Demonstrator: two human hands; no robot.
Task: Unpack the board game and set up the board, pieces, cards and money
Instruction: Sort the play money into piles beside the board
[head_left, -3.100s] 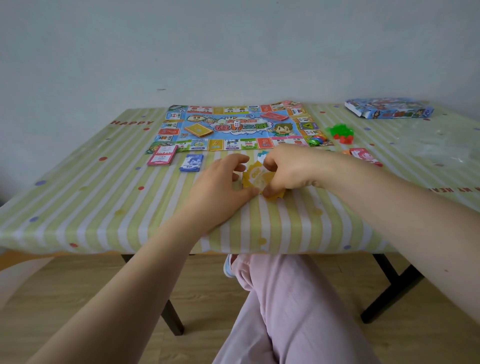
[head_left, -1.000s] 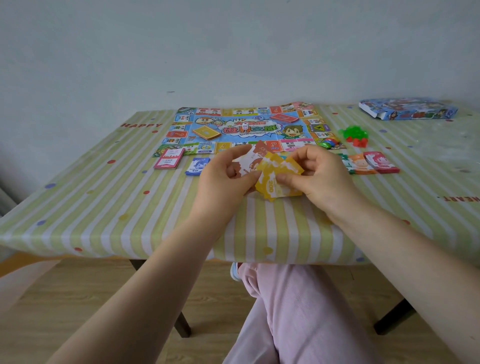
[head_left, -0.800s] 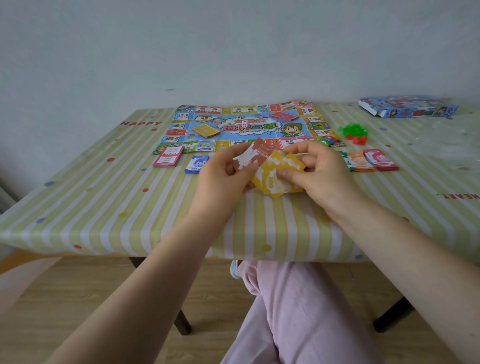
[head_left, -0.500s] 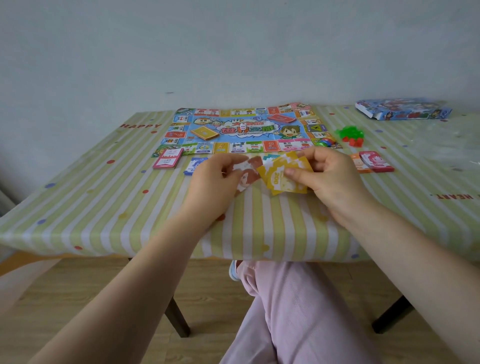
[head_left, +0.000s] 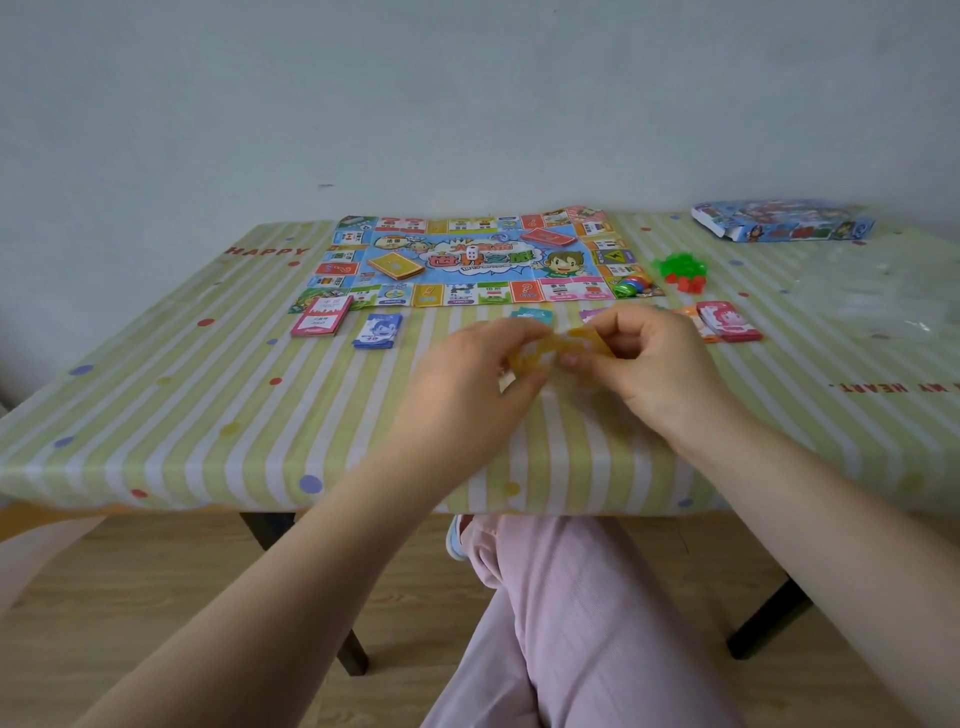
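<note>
Green-and-white striped tablecloth (head_left: 208, 405) covers the table, wall behind. Board (head_left: 475, 262) lies open and flat at the far middle, with a yellow card deck (head_left: 396, 266), a red card deck (head_left: 548, 237) and a white die (head_left: 471, 253) on it. Box (head_left: 782, 227) sits far right, clear plastic wrap (head_left: 878, 291) just in front of it. Green houses (head_left: 680, 265) and red ones (head_left: 688, 283) are piled right of the board, round coloured pawns (head_left: 631, 286) on the board's near right corner. Money stacks in a row along the board's near edge: pink stack (head_left: 322, 323), blue stack (head_left: 378, 331), teal stack (head_left: 531, 315), then orange and pink ones (head_left: 727, 322) at right.

Left hand (head_left: 467, 384) and right hand (head_left: 652, 364) meet over the near middle, both pinching yellow notes (head_left: 558, 345) between thumb and fingertips, fingers curled.

Step, likely: sorting money by colour; board, cards and pieces look done. Next move calls for squaring the yellow notes and setting them flat in the free gap of the row, without knocking the neighbours.

Hard to make out: hands and notes are motion-blurred, so the count and print are unreadable. A purple bit by the right hand's fingers is mostly hidden. Whether a second colour is under the left palm, cannot tell.
</note>
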